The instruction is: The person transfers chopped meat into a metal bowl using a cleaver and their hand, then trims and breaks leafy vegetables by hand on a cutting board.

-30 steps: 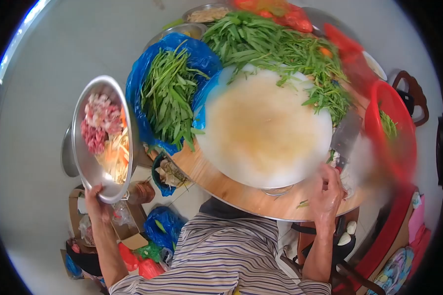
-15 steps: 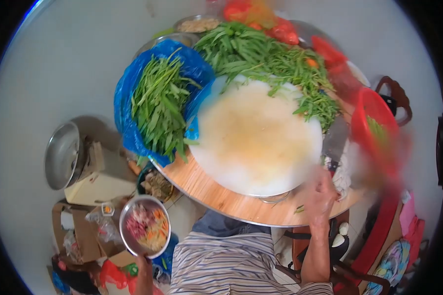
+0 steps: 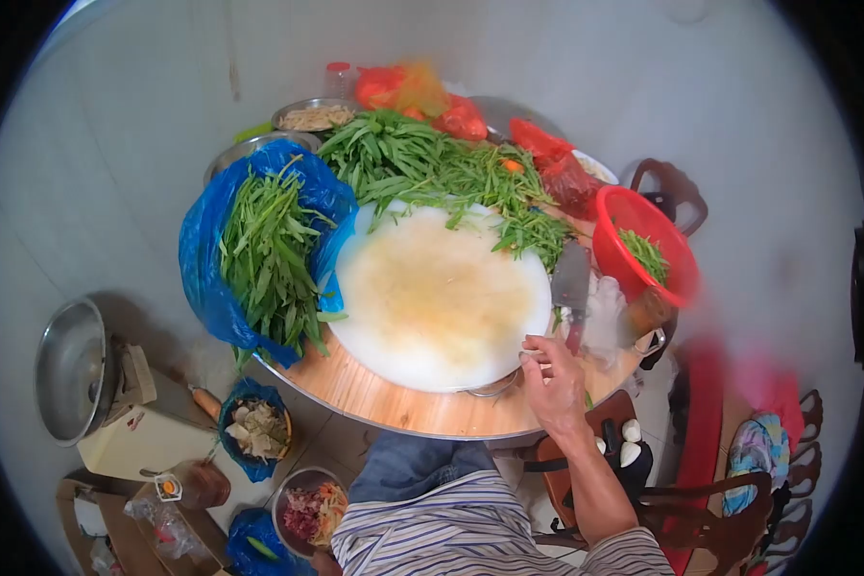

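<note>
My left hand (image 3: pixel 326 564) shows only in part at the lower edge, closed on the rim of a metal bowl (image 3: pixel 307 514). Shredded reddish meat and pale and orange strips fill the bowl. My right hand (image 3: pixel 552 389) hovers by the lower right edge of a round white cutting board (image 3: pixel 432 298), fingers loosely bent and apart, with nothing visible in them. Just beyond that hand, a cleaver (image 3: pixel 571 274) lies at the board's right side. Leafy green stems (image 3: pixel 394 154) are heaped behind the board, and more greens (image 3: pixel 269 245) sit in a blue plastic bag (image 3: pixel 197 250) on the left.
A red basket (image 3: pixel 677 254) with cut greens stands at the right of the wooden table (image 3: pixel 403 408). Red bags (image 3: pixel 461 120) and a bowl of pale strips (image 3: pixel 315 117) are at the back. On the floor side are a blue-lined bin (image 3: pixel 254 427) and a metal basin (image 3: pixel 72 370).
The view has shifted. My left hand has lowered the metal bowl closer to my body. My right hand has moved toward the board's edge, and its fingers now reach leftward.
</note>
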`<state>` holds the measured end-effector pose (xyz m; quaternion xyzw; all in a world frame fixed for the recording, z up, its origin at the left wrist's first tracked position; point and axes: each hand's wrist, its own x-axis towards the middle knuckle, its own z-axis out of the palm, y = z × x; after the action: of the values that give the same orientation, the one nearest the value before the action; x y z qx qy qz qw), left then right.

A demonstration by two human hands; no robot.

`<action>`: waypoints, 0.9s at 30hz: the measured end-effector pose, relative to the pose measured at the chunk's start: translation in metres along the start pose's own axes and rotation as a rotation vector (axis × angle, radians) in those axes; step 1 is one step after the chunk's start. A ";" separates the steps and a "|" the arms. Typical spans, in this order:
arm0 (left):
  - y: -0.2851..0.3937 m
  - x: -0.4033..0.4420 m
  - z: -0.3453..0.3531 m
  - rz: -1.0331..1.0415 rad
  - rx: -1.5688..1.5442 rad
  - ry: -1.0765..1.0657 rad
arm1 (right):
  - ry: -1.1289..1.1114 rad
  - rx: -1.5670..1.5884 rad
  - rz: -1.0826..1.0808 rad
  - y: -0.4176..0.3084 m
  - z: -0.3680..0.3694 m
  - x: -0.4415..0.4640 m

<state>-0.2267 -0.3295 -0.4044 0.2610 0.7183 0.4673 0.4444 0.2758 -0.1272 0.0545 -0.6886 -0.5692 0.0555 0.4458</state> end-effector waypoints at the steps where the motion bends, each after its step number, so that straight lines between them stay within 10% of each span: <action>1: -0.001 0.004 0.007 0.006 -0.024 -0.005 | 0.014 -0.012 -0.010 -0.004 0.000 -0.002; 27: 0.017 0.006 -0.016 0.030 -0.343 0.163 | 0.037 -0.119 -0.125 -0.016 -0.047 -0.031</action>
<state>-0.2438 -0.3247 -0.3886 0.1533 0.6578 0.6092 0.4157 0.2805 -0.1799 0.0801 -0.6781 -0.6050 -0.0191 0.4169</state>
